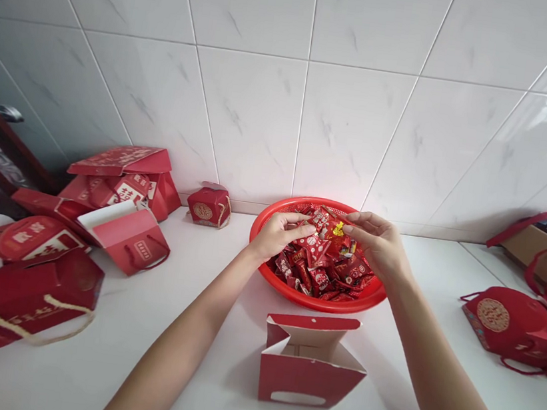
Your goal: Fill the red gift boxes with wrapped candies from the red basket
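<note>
A round red plastic basket by the wall holds many red-wrapped candies. Over its left side, my left hand is closed, thumb and fingers pinching a red candy packet. My right hand reaches over the right side, its fingers curled and its thumb tip against a small yellow-wrapped candy. Part of that grip is hidden. Between my forearms, in front of the basket, a red paper box stands upright with its top flap open and its white inside showing.
Several red gift boxes crowd the counter at the left. A small closed box stands against the tiled wall. At the right are a red box with a gold emblem and a brown box with ribbons.
</note>
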`<state>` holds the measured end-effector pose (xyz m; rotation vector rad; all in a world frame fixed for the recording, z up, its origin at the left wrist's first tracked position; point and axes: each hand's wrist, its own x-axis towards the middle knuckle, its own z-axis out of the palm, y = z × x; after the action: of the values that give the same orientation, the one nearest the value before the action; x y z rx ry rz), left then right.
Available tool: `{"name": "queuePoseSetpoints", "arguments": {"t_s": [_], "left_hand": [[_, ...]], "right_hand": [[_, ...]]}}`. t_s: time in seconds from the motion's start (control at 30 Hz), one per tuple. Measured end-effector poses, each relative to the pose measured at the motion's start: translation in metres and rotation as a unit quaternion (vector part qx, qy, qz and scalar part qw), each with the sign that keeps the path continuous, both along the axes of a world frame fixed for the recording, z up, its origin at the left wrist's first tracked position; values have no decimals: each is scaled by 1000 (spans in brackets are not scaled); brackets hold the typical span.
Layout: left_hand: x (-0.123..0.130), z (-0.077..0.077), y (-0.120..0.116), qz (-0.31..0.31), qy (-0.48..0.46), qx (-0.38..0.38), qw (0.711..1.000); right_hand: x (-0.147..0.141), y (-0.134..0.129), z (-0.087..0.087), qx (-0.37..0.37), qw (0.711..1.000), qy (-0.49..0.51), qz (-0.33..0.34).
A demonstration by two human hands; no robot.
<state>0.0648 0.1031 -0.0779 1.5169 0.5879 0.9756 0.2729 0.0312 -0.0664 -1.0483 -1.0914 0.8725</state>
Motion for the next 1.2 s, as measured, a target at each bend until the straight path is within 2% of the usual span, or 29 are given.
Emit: {"name": "queuePoseSetpoints", "arguments": {"t_s": [0.17, 0.37, 0.63, 0.8, 1.0, 1.2], "left_hand": [[0, -1, 0, -6, -16, -1, 1000], [0, -1, 2, 15, -71, -26, 997], [-1, 0, 3, -16, -88, -38, 995], [-1, 0, 1, -31, -65, -59, 996], [-1, 0, 2, -33, -56, -50, 997], [-2, 2, -1, -60, -61, -50, 995]], "right_hand": [[-3, -2, 2, -7, 999, 25, 32], [-6, -6, 1, -21, 989, -77, 125], [-10, -6, 1, 23, 993, -81, 87], [-12, -6, -1, 46, 996, -27, 66], [-15, -5, -2, 34, 994, -29, 103], [-19, -7, 1, 24, 997, -20, 65]]}}
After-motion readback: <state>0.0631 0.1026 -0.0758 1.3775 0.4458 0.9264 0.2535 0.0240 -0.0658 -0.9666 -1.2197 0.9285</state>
